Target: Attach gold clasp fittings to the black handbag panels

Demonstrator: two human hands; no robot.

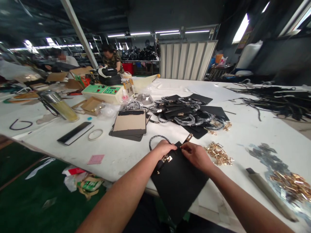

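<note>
A black handbag panel point(181, 184) lies over the table's near edge, its lower part hanging past it. Gold clasp hardware point(167, 159) sits on its left side, and a plastic-wrapped handle point(155, 138) arches from its top. My left hand point(166, 148) rests on the panel's upper edge, fingers closed on it beside the handle. With fingers pinched, my right hand point(195, 155) works at the same edge, next to a black strap with a gold end plate point(189, 138). Whatever small part sits in the right fingertips is too hidden to name.
Gold buckles point(218, 153) lie in a pile right of my right hand, with more gold hardware point(293, 184) farther right. Black panels with wrapped handles point(184, 113) are heaped ahead. Beige-faced panels point(130, 122), a tape roll point(95, 134), a bottle point(59, 105) and a green-fronted machine point(107, 91) stand left.
</note>
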